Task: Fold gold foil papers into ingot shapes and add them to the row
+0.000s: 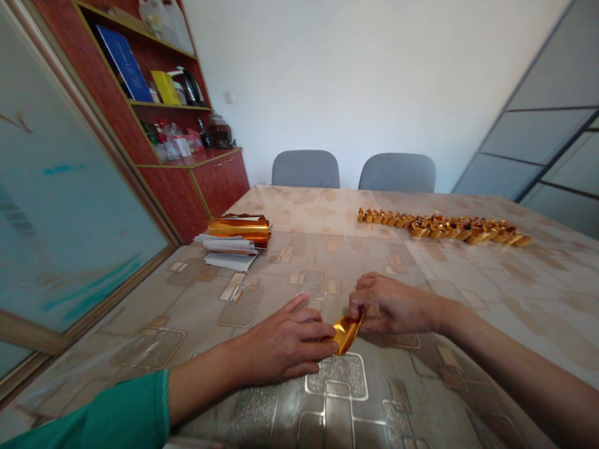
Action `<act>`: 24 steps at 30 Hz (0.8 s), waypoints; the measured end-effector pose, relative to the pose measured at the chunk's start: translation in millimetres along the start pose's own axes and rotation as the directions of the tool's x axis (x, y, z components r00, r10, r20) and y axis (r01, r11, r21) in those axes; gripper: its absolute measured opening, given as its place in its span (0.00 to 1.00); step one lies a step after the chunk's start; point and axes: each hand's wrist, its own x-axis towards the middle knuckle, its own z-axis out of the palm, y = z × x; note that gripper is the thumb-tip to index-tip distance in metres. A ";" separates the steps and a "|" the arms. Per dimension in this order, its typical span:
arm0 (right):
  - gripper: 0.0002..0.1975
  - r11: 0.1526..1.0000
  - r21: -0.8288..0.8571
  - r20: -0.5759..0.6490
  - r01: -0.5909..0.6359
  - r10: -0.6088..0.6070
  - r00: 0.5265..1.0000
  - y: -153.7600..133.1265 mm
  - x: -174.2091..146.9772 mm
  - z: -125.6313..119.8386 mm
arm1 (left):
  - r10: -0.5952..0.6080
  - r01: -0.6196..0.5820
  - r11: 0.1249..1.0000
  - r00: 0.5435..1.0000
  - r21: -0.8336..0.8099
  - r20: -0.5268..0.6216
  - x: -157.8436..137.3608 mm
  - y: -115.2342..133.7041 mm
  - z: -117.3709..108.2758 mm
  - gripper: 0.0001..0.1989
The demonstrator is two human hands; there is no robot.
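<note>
A folded piece of shiny gold foil paper (345, 334) lies on the table between my two hands. Across its left edge rest the fingertips of my left hand (287, 342), palm down, with the fingers stretched and spread. My right hand (386, 305) is closed on the paper's upper right edge, pinching it between thumb and fingers, and that part of the paper stands up from the table. The fingers partly hide both ends of the paper. Far right on the table lie rows of folded gold foil pieces (440, 227), set close together.
At the back left of the table lie a stack of gold foil sheets (238, 229) and white paper sheets (231, 252). A patterned cover (262, 399) spreads over the table. Two grey chairs (305, 168) stand behind it. A red-brown cabinet (206, 181) is at the left.
</note>
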 end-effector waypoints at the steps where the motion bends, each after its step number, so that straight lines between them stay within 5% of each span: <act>1: 0.02 1.000 0.000 0.012 0.000 0.000 1.000 -0.5 1.9 -1.0 | 0.000 0.000 1.000 1.000 -0.002 -0.002 -0.1 -0.1 0.5 0.18; 9: 0.04 1.000 -0.013 0.033 -0.003 0.003 0.999 0.7 15.1 -2.2 | -0.017 0.017 0.999 1.000 -0.030 -0.007 0.1 1.7 2.0 0.18; 15: 0.14 0.997 0.076 -0.008 0.010 -0.009 1.000 -13.1 -13.4 6.5 | -0.044 0.044 0.995 0.999 -0.085 0.003 0.8 1.6 2.2 0.17; 19: 0.12 0.995 0.044 -0.104 -0.092 0.097 0.990 -24.4 -26.8 25.3 | -0.076 0.068 0.979 0.996 -0.191 -0.037 2.5 -3.2 1.0 0.14; 24: 0.15 0.996 0.009 -0.109 -0.086 0.086 0.990 -26.6 -28.2 27.7 | -0.103 0.090 0.974 0.993 -0.209 -0.052 4.4 -3.4 0.1 0.13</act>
